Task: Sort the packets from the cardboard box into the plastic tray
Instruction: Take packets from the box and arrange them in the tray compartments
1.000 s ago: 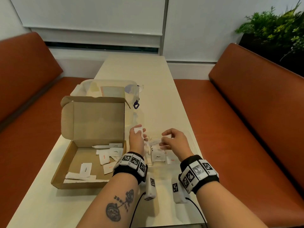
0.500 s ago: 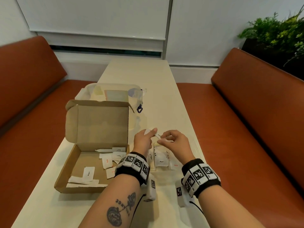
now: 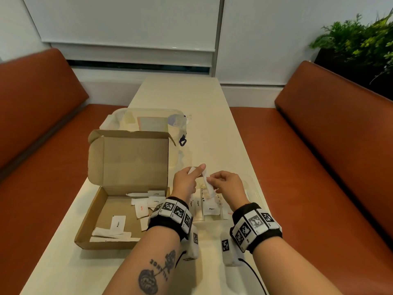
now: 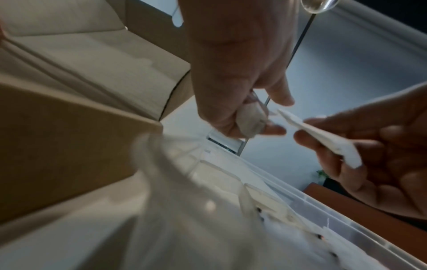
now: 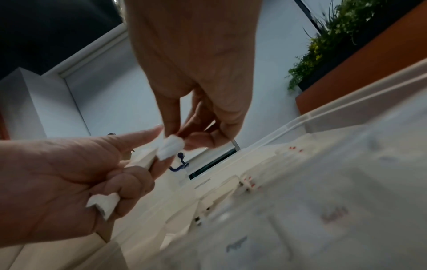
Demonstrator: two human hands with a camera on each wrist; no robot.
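An open cardboard box [image 3: 127, 160] lies on the table's left, with several white packets [image 3: 118, 224] on its floor. To its right sits a clear plastic tray [image 3: 254, 184] holding packets labelled Sugar, Pepper [image 3: 211, 208] and Salt. Both hands hover over the tray. My left hand [image 3: 196, 169] grips a small bundle of white packets [image 4: 250, 118]. My right hand [image 3: 210, 179] pinches the top of a long white packet [image 3: 207, 185] that hangs down beside the left fingers. In the right wrist view the pinched packet [image 5: 171, 148] touches the left hand's bundle [image 5: 104, 202].
A clear lidded container [image 3: 148, 122] with a blue clasp stands behind the box. Orange benches [image 3: 319, 167] run along both sides of the narrow table. A green plant [image 3: 357, 43] is at the far right. Bare tabletop [image 3: 191, 99] stretches beyond the tray.
My hands rose and came together above the tray. The right hand, which was lower over the tray, now pinches a long packet at the left hand's bundle.
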